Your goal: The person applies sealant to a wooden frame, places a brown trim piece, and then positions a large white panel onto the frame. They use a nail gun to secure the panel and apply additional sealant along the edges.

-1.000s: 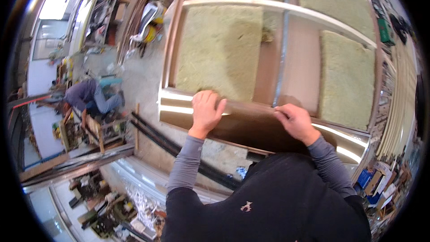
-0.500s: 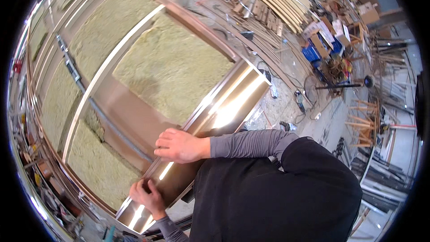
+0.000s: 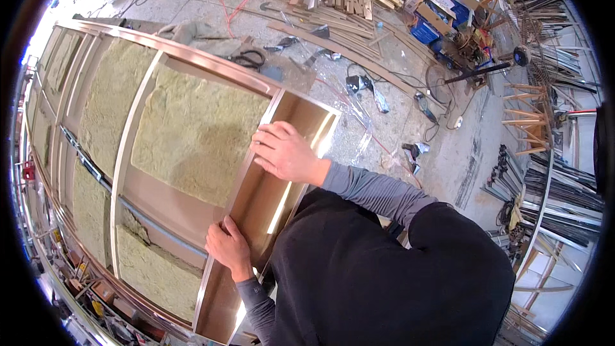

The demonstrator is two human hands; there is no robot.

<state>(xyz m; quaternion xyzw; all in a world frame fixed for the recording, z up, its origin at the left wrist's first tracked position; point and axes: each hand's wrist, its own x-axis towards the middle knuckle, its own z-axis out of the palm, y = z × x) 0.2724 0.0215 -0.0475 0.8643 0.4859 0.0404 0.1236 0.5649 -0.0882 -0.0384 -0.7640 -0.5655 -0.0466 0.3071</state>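
Observation:
A large frame panel with pale wooden bars [image 3: 132, 128] stretches to the left, holding yellowish insulation slabs [image 3: 192, 131]. Along its right end runs a brown shiny channel [image 3: 259, 211] with a raised inner rail [image 3: 238, 182]. My right hand [image 3: 291, 152] reaches across the channel, its fingers bent over that rail beside the far slab. Closer to the near corner, my left hand [image 3: 229, 248] curls over the same rail, thumb up, by the end of a grey-blue strip [image 3: 160, 224]. The undersides of both hands' fingers are hidden.
Behind the panel lie black scissors [image 3: 248, 57], loose timber strips [image 3: 346, 41] and a red cord [image 3: 236, 16] on the floor. Cardboard boxes [image 3: 435, 9] stand at the far right. Racks of metal profiles [image 3: 557, 186] line the right side.
Both hands have shifted along the rail, away from the near corner toward its far end. The view has turned, so the panel sits further left.

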